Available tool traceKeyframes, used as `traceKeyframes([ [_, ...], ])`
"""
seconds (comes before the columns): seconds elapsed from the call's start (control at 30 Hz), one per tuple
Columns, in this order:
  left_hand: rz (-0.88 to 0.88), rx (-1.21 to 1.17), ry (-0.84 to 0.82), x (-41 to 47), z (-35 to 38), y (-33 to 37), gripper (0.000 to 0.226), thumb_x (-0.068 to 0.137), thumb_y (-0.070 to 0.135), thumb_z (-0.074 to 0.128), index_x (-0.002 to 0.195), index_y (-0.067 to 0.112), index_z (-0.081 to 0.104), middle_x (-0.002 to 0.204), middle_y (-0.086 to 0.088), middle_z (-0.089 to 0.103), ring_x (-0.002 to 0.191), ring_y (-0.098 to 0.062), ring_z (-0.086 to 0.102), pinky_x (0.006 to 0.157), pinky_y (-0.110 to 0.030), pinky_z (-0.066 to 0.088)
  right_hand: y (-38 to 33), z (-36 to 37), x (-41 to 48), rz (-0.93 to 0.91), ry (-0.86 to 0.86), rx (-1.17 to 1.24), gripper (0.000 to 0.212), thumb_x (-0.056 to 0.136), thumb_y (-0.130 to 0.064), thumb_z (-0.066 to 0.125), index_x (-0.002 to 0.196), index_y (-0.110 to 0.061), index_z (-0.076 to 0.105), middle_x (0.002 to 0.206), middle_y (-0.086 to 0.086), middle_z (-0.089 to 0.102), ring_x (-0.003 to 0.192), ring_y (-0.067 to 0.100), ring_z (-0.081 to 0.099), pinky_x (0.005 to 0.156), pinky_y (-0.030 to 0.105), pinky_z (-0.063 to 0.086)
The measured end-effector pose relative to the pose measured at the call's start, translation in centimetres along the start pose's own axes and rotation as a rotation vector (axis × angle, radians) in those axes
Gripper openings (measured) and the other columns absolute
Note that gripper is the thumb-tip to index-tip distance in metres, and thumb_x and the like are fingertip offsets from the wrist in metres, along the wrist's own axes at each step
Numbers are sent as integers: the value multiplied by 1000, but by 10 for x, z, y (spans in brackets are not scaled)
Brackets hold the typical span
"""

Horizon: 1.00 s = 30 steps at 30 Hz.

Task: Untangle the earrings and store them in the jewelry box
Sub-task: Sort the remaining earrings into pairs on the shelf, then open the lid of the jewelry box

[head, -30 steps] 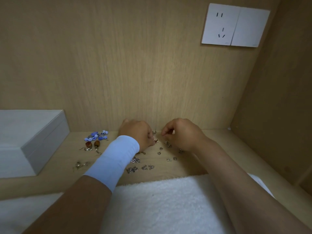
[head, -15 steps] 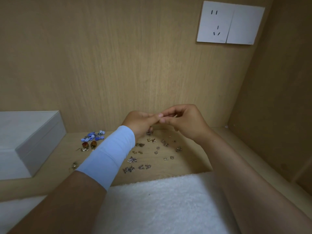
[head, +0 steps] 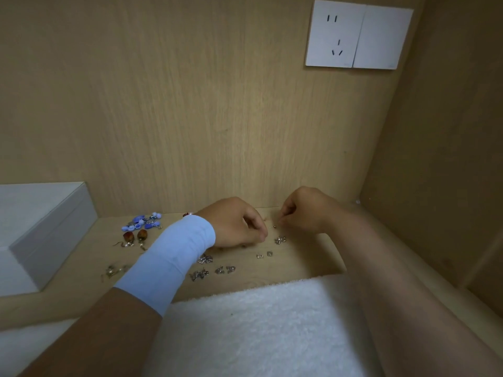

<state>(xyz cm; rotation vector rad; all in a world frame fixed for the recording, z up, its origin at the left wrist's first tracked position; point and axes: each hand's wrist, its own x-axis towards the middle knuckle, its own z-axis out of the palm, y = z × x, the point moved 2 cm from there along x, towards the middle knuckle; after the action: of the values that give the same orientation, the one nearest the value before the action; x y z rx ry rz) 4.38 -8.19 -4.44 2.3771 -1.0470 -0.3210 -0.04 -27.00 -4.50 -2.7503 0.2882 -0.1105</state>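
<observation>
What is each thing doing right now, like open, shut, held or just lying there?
jewelry box: shut.
blue earrings: bunched together, lying down.
brown earrings: lying side by side.
silver earrings: scattered loose.
small earring: pinched by right hand.
left hand: fingers curled, hold unclear.
socket: nothing plugged in.

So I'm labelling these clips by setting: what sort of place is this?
Likely a built-in wooden nook at home: wood-grain back panel, a wall socket, and a shelf strewn with earrings beside a white box.

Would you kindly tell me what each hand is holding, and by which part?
The right hand pinches a small silver earring by one end; whether the left hand holds anything cannot be told.
</observation>
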Motion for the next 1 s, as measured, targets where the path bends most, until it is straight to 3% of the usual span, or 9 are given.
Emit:
traceKeyframes([
  [0.13,32,84,-83,0,3,2,12,69,43,81,79,42,76,92,21,66,84,3,59,85,-24,50,-4,4,-2,-14,-38,37,12,75,-29,83,70,-32,73,78,-14,70,81,5,65,75,25,54],
  [0.3,72,142,-66,1,9,2,8,73,40,80,79,36,77,85,21,66,81,5,57,80,-21,47,-6,6,-3,-40,-59,116,18,74,-23,86,70,-33,72,72,-18,67,73,-3,61,69,17,47],
  [0.43,44,83,-14,-1,2,4,10,73,44,79,80,36,77,86,17,69,80,2,60,80,-22,50,-6,4,-2,-34,-21,160,15,77,-24,83,71,-31,72,70,-16,68,73,-1,63,69,20,47],
  [0.67,-49,41,223,-26,-39,-13,11,84,41,71,90,32,71,84,16,67,73,-2,59,74,-22,45,-62,-7,-11,-213,119,199,2,86,-35,71,85,-34,70,88,-14,66,86,9,65,84,35,56],
  [0.8,-103,110,351,-72,-72,-36,30,83,46,69,110,39,58,92,18,63,81,-1,57,82,-26,46,-111,-2,-32,-313,127,289,15,89,-34,69,103,-33,71,93,-11,68,79,7,63,71,28,52],
  [1.0,-166,230,646,-166,-113,-78,24,88,33,66,112,35,64,109,13,62,105,-15,53,97,-37,43,-196,16,-48,-444,44,230,29,91,-33,68,120,-32,68,107,-9,66,71,-1,52,84,29,50],
])
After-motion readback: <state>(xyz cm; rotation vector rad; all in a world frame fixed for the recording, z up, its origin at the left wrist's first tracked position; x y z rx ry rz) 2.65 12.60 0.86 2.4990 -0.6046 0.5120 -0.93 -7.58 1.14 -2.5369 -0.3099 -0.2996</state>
